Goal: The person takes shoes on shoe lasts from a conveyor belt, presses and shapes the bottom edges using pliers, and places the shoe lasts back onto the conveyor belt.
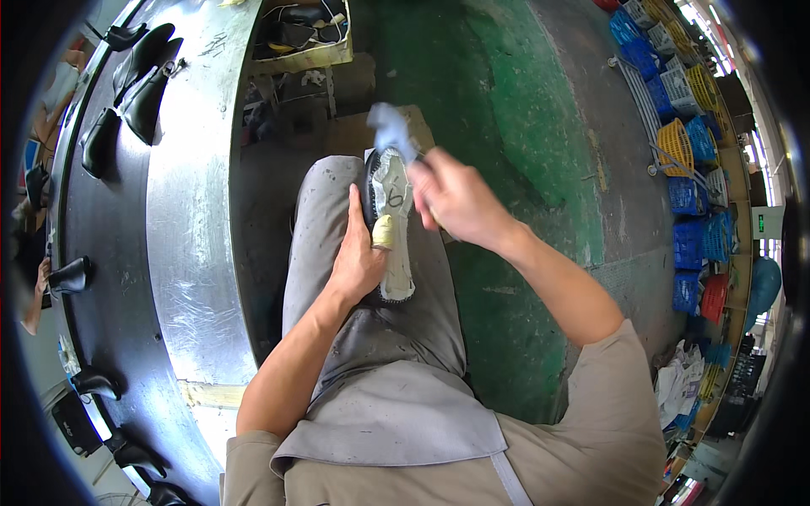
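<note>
A black shoe (396,253) lies sole-up across my lap, its pale underside bearing a dark handwritten mark and a rough, stitched-looking edge. My left hand (361,257) is closed around its left side, with the thumb, wrapped in yellow tape, pressed on the sole. In my right hand (456,196) I grip a hammer (391,131). Its metal head, smeared by motion, is over the toe end; whether it touches the shoe I cannot tell. My fist covers most of the handle.
Left of me runs a metal-edged bench (198,211) beside a dark surface carrying several black shoes (145,93). A box (308,57) of dark scraps stands ahead. Colored plastic baskets (688,194) line the right side. People are at the far left.
</note>
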The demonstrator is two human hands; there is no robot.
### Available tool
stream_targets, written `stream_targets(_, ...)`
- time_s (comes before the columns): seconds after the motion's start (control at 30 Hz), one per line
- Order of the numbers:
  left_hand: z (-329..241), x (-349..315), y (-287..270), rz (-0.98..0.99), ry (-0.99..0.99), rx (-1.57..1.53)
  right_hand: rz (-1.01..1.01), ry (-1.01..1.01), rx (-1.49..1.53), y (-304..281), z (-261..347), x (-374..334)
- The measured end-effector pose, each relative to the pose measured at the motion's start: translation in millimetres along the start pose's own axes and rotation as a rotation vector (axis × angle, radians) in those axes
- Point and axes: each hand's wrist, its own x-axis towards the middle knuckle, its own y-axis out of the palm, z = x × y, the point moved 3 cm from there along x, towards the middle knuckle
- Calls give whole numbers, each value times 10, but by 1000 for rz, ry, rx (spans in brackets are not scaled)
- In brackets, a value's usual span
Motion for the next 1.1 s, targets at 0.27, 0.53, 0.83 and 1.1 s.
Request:
stream_targets(0.27, 144, 80, -14, 6, 45, 70, 86, -93, -66, 83, 82, 84)
stream_targets(0.53, 107, 176, -26, -8, 45, 127, 66, -3, -13, -70, 39, 202)
stream_targets(0.83, 18, 81, -122, 132, -40, -123, 215, 232, -339, 83, -428, -17)
stream_targets(1.1, 140, -4, -110, 167, -25, -282, 147, 33, -232, 94, -89, -20)
